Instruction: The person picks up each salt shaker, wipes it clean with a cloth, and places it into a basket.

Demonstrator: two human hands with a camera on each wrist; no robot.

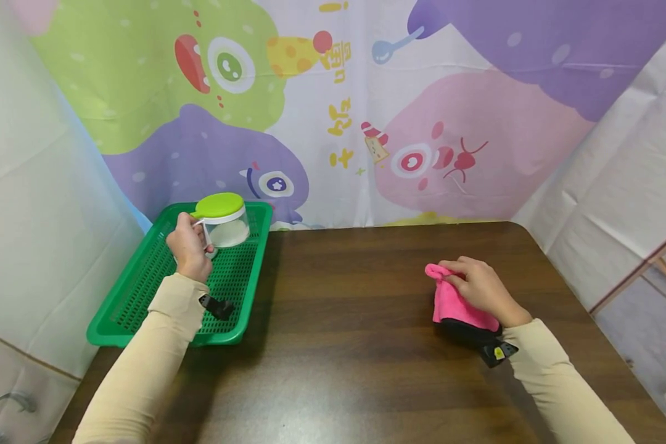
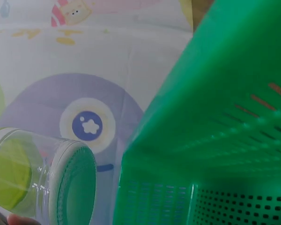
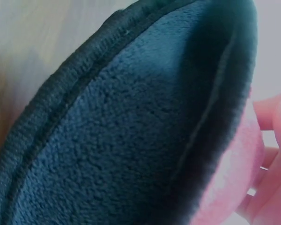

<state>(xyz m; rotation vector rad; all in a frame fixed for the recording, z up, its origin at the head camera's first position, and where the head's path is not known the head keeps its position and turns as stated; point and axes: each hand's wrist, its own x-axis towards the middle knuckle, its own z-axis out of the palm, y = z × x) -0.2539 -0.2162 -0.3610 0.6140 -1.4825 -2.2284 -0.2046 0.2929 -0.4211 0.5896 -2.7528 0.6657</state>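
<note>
My left hand [image 1: 190, 246] grips the white handle of a clear jar [image 1: 229, 232] with a bright green lid. The jar is over the far part of a green plastic basket [image 1: 259, 265]; in the left wrist view the jar [image 2: 40, 176] appears tilted beside the basket wall [image 2: 178, 117]. On the right, my right hand [image 1: 480, 287] pinches a soft pink cloth piece [image 1: 456, 303] with a loop at its upper end and a dark lower edge. The right wrist view shows its dark fleecy inside [image 3: 103, 122] and thick bound rim, with fingers [image 3: 271, 187] against the pink outside.
A brown wooden table [image 1: 333, 320] carries the basket at its left side. A cartoon-printed curtain [image 1: 322, 123] hangs along the back edge, with pale cloth [image 1: 39, 203] at the left. A small pale item [image 1: 212, 253] shows just below the jar, its kind unclear.
</note>
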